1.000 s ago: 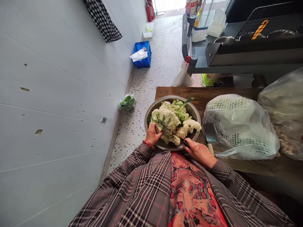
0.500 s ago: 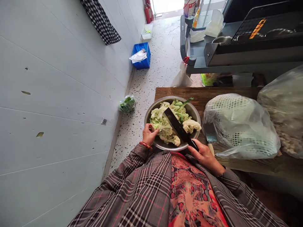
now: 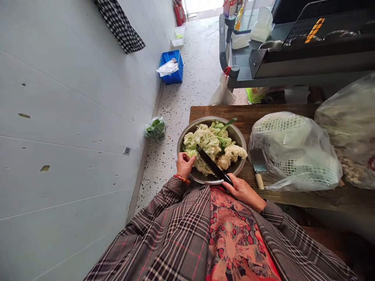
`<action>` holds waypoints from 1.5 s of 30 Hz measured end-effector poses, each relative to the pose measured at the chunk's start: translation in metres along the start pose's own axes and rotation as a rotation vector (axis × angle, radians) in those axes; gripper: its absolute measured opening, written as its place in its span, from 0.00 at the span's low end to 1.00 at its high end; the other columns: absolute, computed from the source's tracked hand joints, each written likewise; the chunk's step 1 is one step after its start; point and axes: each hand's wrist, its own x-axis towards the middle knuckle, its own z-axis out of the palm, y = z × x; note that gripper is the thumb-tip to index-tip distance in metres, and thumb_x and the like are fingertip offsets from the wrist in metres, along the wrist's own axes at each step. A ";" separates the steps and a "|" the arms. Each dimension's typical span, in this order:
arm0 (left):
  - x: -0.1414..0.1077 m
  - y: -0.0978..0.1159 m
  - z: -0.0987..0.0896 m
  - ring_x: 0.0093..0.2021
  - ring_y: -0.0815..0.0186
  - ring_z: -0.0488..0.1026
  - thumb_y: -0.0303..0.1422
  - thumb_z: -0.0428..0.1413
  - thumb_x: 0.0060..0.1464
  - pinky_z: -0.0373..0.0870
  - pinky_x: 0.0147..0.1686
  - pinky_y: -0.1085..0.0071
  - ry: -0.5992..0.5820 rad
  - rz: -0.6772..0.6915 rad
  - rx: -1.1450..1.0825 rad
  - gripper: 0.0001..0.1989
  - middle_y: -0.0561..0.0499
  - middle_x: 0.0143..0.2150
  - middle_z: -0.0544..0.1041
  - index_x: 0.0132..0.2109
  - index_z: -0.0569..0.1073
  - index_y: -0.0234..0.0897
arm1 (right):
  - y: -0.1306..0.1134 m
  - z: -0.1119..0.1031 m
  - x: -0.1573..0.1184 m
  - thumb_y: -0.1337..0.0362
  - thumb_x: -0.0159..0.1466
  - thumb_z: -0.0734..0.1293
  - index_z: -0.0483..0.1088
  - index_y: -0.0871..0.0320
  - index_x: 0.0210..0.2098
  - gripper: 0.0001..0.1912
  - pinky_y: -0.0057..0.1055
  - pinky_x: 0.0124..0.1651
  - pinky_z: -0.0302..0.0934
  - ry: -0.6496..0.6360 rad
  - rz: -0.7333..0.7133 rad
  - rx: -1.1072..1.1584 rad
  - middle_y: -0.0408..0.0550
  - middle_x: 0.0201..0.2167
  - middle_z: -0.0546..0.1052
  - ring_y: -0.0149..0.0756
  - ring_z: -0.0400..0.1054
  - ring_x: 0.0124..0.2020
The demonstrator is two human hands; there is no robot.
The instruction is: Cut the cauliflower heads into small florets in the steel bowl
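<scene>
A metal bowl (image 3: pixel 240 138) holds pale cauliflower pieces (image 3: pixel 206 140) with some green leaves, at the table's left end. My left hand (image 3: pixel 184 164) pinches a piece of cauliflower at the bowl's left side. In my right hand (image 3: pixel 240 189) is the handle of a dark knife (image 3: pixel 211 162), whose blade slants up and left over the bowl, its tip close to the left hand. A browner cauliflower piece (image 3: pixel 234 152) lies at the bowl's right side, beyond the blade.
Right of the bowl, a cleaver (image 3: pixel 259 164) lies on the wooden table (image 3: pixel 205 111) beside a bagged basket (image 3: pixel 295 148). Another large bag (image 3: pixel 351 128) stands farther right. A bag of greens (image 3: pixel 155 128) and a blue crate (image 3: pixel 172 72) are on the floor; a grey cart (image 3: pixel 258 83) stands beyond the table.
The knife has moved left and down, its blade now lower and nearer my left hand. More of the cauliflower behind it shows. The view has shifted slightly.
</scene>
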 end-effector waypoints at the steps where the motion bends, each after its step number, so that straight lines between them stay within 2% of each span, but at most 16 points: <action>1: 0.001 -0.001 0.000 0.29 0.71 0.67 0.39 0.65 0.41 0.64 0.32 0.73 0.002 -0.002 -0.004 0.19 0.55 0.30 0.71 0.37 0.68 0.37 | -0.002 -0.003 -0.001 0.50 0.68 0.55 0.65 0.56 0.42 0.17 0.33 0.35 0.62 0.010 -0.002 -0.008 0.47 0.30 0.75 0.41 0.72 0.32; 5: 0.001 -0.001 0.000 0.28 0.71 0.66 0.39 0.65 0.41 0.63 0.31 0.73 0.006 -0.022 0.013 0.18 0.55 0.29 0.70 0.36 0.67 0.37 | -0.014 -0.017 -0.010 0.52 0.69 0.54 0.62 0.57 0.50 0.18 0.34 0.38 0.63 0.117 -0.023 0.014 0.52 0.37 0.77 0.43 0.73 0.37; 7: 0.000 0.000 0.001 0.28 0.71 0.65 0.39 0.65 0.41 0.63 0.31 0.73 0.012 -0.032 0.010 0.18 0.56 0.28 0.69 0.36 0.67 0.37 | -0.017 -0.017 -0.012 0.53 0.69 0.54 0.61 0.57 0.51 0.18 0.33 0.41 0.63 0.157 -0.046 0.051 0.53 0.39 0.76 0.42 0.73 0.40; 12: -0.001 0.008 0.003 0.28 0.71 0.66 0.40 0.65 0.40 0.65 0.30 0.73 -0.001 -0.054 -0.019 0.19 0.55 0.29 0.70 0.36 0.67 0.36 | -0.003 0.003 -0.005 0.53 0.68 0.55 0.65 0.57 0.43 0.15 0.34 0.38 0.63 0.015 0.022 -0.007 0.50 0.32 0.76 0.43 0.73 0.35; 15: 0.002 0.013 0.001 0.30 0.71 0.68 0.41 0.65 0.40 0.69 0.30 0.72 -0.041 -0.118 -0.142 0.21 0.54 0.30 0.71 0.37 0.67 0.36 | 0.004 0.004 -0.003 0.52 0.67 0.55 0.66 0.57 0.41 0.16 0.33 0.38 0.62 0.007 0.039 0.035 0.48 0.32 0.76 0.41 0.72 0.34; 20: 0.011 0.018 -0.008 0.35 0.68 0.72 0.42 0.66 0.39 0.75 0.34 0.67 -0.049 -0.294 -0.414 0.24 0.52 0.35 0.72 0.39 0.65 0.36 | -0.009 -0.020 -0.006 0.52 0.67 0.57 0.65 0.57 0.45 0.17 0.31 0.38 0.62 0.113 -0.008 0.190 0.47 0.35 0.76 0.38 0.71 0.35; 23: 0.012 0.017 -0.013 0.38 0.67 0.74 0.42 0.66 0.42 0.77 0.37 0.63 -0.072 -0.369 -0.529 0.22 0.51 0.38 0.73 0.37 0.64 0.37 | -0.020 -0.028 -0.008 0.52 0.67 0.57 0.66 0.58 0.43 0.17 0.30 0.37 0.63 0.200 0.011 0.247 0.47 0.32 0.75 0.36 0.70 0.33; 26: 0.011 0.020 -0.017 0.40 0.65 0.74 0.41 0.63 0.46 0.78 0.40 0.62 -0.069 -0.434 -0.637 0.17 0.50 0.39 0.75 0.37 0.67 0.37 | -0.026 -0.028 -0.010 0.51 0.67 0.57 0.66 0.58 0.42 0.17 0.29 0.33 0.63 0.233 0.042 0.288 0.45 0.28 0.75 0.36 0.69 0.30; 30: 0.014 0.036 -0.025 0.47 0.62 0.74 0.41 0.61 0.51 0.78 0.45 0.62 -0.035 -0.390 -0.789 0.13 0.48 0.45 0.76 0.40 0.71 0.38 | -0.029 -0.026 -0.014 0.51 0.67 0.58 0.67 0.58 0.46 0.19 0.28 0.31 0.63 0.259 0.051 0.312 0.44 0.26 0.75 0.36 0.70 0.28; 34: 0.018 0.048 -0.024 0.49 0.60 0.74 0.45 0.59 0.53 0.75 0.50 0.58 -0.182 -0.340 -0.833 0.17 0.46 0.48 0.76 0.44 0.72 0.38 | -0.029 -0.025 -0.018 0.50 0.66 0.58 0.67 0.59 0.48 0.20 0.28 0.29 0.63 0.290 0.058 0.310 0.44 0.24 0.74 0.36 0.70 0.27; 36: 0.017 0.044 -0.018 0.47 0.59 0.76 0.47 0.59 0.53 0.74 0.50 0.56 -0.232 -0.405 -0.839 0.20 0.45 0.47 0.77 0.46 0.71 0.37 | -0.028 -0.024 -0.018 0.49 0.67 0.57 0.66 0.59 0.47 0.21 0.28 0.29 0.63 0.292 0.060 0.314 0.43 0.23 0.73 0.35 0.69 0.25; 40: 0.010 0.027 -0.007 0.43 0.58 0.77 0.50 0.58 0.51 0.74 0.49 0.54 -0.242 -0.528 -0.816 0.23 0.43 0.42 0.78 0.45 0.71 0.35 | -0.024 -0.019 -0.020 0.49 0.67 0.57 0.66 0.59 0.45 0.20 0.28 0.29 0.62 0.270 0.083 0.343 0.41 0.21 0.72 0.33 0.67 0.22; 42: 0.007 0.024 -0.006 0.42 0.59 0.78 0.48 0.61 0.49 0.74 0.49 0.55 -0.251 -0.508 -0.799 0.23 0.44 0.41 0.78 0.44 0.71 0.35 | -0.021 -0.016 -0.020 0.48 0.67 0.57 0.65 0.59 0.45 0.20 0.29 0.28 0.61 0.260 0.108 0.359 0.40 0.19 0.70 0.33 0.65 0.20; 45: 0.003 0.030 -0.008 0.44 0.62 0.77 0.42 0.66 0.45 0.73 0.51 0.57 -0.301 -0.404 -0.788 0.23 0.46 0.46 0.77 0.44 0.70 0.36 | -0.020 -0.011 -0.020 0.48 0.67 0.57 0.64 0.58 0.45 0.20 0.29 0.28 0.60 0.251 0.127 0.371 0.37 0.16 0.67 0.33 0.64 0.18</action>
